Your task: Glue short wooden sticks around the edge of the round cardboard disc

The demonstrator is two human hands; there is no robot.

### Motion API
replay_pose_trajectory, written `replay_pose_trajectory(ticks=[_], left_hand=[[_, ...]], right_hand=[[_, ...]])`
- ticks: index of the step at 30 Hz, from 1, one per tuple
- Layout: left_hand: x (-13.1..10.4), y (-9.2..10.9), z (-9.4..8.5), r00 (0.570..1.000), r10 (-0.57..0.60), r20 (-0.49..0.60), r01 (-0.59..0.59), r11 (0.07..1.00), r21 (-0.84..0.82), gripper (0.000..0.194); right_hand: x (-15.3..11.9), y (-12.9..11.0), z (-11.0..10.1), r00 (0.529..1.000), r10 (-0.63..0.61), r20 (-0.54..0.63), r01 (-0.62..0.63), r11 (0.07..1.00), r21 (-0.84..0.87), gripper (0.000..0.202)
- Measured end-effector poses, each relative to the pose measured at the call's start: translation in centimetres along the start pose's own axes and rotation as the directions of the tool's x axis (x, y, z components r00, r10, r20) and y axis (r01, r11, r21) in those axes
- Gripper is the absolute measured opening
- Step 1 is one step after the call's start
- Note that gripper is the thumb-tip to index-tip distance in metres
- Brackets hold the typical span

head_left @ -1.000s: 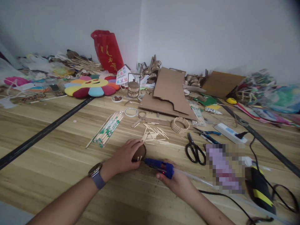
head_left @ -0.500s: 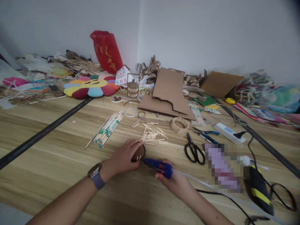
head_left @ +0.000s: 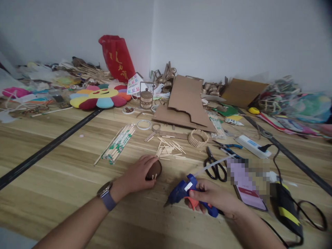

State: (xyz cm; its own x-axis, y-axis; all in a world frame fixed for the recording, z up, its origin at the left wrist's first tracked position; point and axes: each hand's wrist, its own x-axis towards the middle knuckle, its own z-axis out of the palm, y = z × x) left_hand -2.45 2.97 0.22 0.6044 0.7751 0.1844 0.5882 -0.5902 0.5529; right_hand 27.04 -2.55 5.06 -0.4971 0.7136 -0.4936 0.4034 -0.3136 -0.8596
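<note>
- The round brown piece [head_left: 154,169] sits on the wooden surface [head_left: 77,193], in front of the person, with two short pale pegs [head_left: 154,176] standing up near its closest edge.
- The left hand [head_left: 137,174] is curved around the left side of the round brown piece, its fingers partly closed, gripping the rim between the thumb on the near side and the other fingers on the far side.
- The right hand [head_left: 212,197] has its fingers wrapped around the handle of the blue glue gun [head_left: 181,190], by the orange trigger [head_left: 193,202].
- The nozzle tilts down and to the left, apart from the round brown piece; whether it touches the surface cannot be told.
- A clear glue stick [head_left: 215,163] runs from the back of the glue gun, passing across the view of the scissors [head_left: 215,167].
- Beyond the round brown piece lie loose short sticks [head_left: 169,149], with a ring of sticks [head_left: 198,138] to their right and a bagged bundle of sticks [head_left: 120,143] to their left.
- Farther back are cardboard sheets [head_left: 186,98], a small lidded barrel [head_left: 146,99] and a flower cushion [head_left: 101,95].
</note>
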Motion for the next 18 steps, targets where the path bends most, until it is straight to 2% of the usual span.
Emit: replay_pose_trajectory(ticks=[2,5,8,11,12,14,18], left_hand=[[0.0,0.0,0.0,1.0,-0.005,0.003,0.005,1.0,0.008,0.08],[0.1,0.0,0.1,1.0,-0.007,0.005,0.007,1.0,0.011,0.079],[0.1,0.0,0.1,1.0,-0.001,0.002,0.001,1.0,-0.003,0.078],[0.0,-0.2,0.2,1.0,0.011,-0.004,-0.011,1.0,-0.013,0.078],[0.0,-0.3,0.2,1.0,0.017,-0.006,-0.017,1.0,-0.014,0.079],[0.0,-0.4,0.2,1.0,0.028,-0.008,-0.028,0.999,-0.016,0.08],[0.1,-0.6,0.3,1.0,0.03,-0.007,-0.03,0.999,-0.016,0.08]], right_hand=[[0.0,0.1,0.0,0.999,0.029,-0.028,-0.031,0.997,-0.064,0.065],[-0.1,-0.4,-0.1,0.986,-0.012,-0.165,-0.049,0.931,-0.362,0.056],[0.0,-1.8,-0.6,0.936,-0.092,-0.339,-0.174,0.716,-0.676,0.041],[1.0,-3.5,-1.4,0.866,-0.219,-0.449,-0.298,0.495,-0.816,0.029],[1.6,-3.9,-1.7,0.853,-0.272,-0.445,-0.301,0.44,-0.846,0.026],[3.3,-4.6,-2.2,0.858,-0.355,-0.372,-0.254,0.336,-0.907,0.024],[6.8,-5.5,-2.9,0.906,-0.342,-0.248,-0.196,0.18,-0.964,0.029]])
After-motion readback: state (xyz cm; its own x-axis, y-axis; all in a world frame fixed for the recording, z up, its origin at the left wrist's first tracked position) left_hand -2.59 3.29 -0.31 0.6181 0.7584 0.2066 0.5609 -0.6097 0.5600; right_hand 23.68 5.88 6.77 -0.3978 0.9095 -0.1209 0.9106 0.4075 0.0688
